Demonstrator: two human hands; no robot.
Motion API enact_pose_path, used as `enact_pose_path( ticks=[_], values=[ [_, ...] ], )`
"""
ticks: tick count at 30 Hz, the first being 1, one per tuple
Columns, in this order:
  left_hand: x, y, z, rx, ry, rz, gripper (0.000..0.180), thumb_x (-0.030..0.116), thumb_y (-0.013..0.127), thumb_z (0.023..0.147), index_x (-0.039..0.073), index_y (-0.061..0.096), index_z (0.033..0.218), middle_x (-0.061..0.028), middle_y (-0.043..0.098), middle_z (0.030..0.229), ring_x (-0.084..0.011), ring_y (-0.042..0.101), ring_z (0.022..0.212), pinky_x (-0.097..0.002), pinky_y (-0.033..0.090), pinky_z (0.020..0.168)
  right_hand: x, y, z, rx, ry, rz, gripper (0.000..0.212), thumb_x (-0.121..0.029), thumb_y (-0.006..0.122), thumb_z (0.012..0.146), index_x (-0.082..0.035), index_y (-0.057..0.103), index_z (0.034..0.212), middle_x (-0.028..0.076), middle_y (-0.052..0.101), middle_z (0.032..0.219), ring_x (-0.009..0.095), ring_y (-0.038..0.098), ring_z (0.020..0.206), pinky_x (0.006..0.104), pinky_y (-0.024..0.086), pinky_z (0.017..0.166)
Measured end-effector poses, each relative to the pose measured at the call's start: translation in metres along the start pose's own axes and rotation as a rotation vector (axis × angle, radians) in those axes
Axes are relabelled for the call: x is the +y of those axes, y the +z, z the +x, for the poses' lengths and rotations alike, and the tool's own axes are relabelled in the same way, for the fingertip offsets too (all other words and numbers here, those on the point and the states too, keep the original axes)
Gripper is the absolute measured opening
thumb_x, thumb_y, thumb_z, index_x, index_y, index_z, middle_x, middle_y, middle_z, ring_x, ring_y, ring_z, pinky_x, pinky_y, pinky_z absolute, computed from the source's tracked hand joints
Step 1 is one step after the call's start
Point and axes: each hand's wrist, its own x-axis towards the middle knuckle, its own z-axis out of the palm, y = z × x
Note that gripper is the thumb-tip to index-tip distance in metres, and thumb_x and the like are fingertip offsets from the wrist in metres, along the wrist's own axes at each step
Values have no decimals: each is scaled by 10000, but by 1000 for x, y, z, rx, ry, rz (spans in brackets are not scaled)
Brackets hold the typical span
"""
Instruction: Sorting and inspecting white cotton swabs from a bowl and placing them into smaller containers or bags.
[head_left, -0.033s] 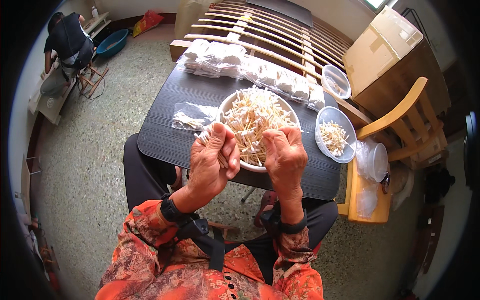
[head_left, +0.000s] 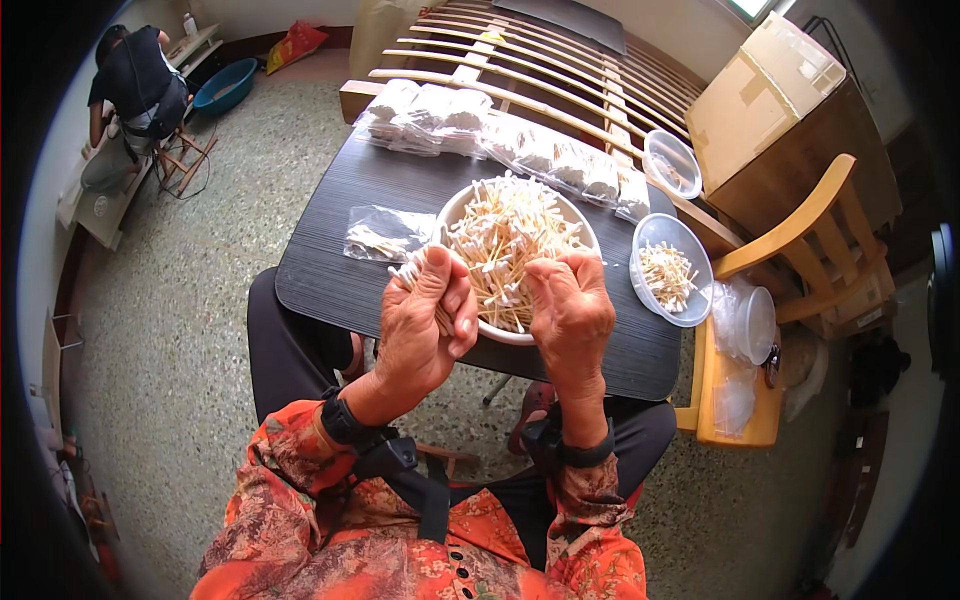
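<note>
My left hand [head_left: 430, 315] is closed around a bundle of cotton swabs [head_left: 404, 275], their white tips sticking out past the thumb. It is at the near left rim of a round white bowl [head_left: 508, 337], which is heaped with loose cotton swabs [head_left: 508, 225]. At the bowl's near right side, my right hand [head_left: 572, 312] is closed in a pinch. Its fingertips hide whatever is between them. Left of the bowl, a clear plastic bag [head_left: 388, 232] with some swabs inside lies flat on the dark table [head_left: 330, 265].
Packed bags of swabs [head_left: 540, 152] line the table's far edge. A clear bowl [head_left: 704, 300] of swabs stands at right, near a wooden chair [head_left: 755, 415] bearing plastic tubs and bags. Beyond are a slatted frame [head_left: 560, 75] and cardboard box [head_left: 770, 100]. Another person [head_left: 145, 75] sits far left.
</note>
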Motion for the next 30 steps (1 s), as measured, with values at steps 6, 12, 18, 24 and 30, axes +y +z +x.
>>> enact_pose_path(
  ticks=[6,12,18,24,30],
  values=[
    [0,-3,4,26,-5,31,280,303,474,928,39,514,846,-1,377,595,-99,434,459,-202,294,325,8,-3,2,190,186,565,84,-71,652,809,-50,619,883,50,592,878,76,551,683,197,399,499],
    [-1,0,3,42,-41,99,236,261,476,936,43,526,861,27,320,549,-67,347,413,-192,243,320,6,-11,3,249,553,1287,142,-72,559,880,-20,520,1006,131,616,916,125,611,668,190,436,481],
    [-5,8,-2,11,-48,221,131,155,550,896,25,539,913,44,394,545,-33,330,386,-181,228,321,-4,-14,1,209,685,1435,157,-62,555,878,3,546,1021,106,611,886,144,627,702,225,499,527],
    [-14,15,-8,19,-55,273,200,41,635,820,6,563,1004,27,544,622,-3,387,408,-160,253,335,-19,-9,-9,195,829,1631,133,-50,550,878,-2,565,1001,92,619,899,119,628,684,178,427,414],
    [-19,9,-9,37,3,327,176,69,626,833,13,572,991,31,497,580,-23,339,369,-183,252,331,-34,-8,-15,151,930,1709,117,-73,557,881,-2,566,974,99,630,907,66,526,473,162,339,336]
  ],
)
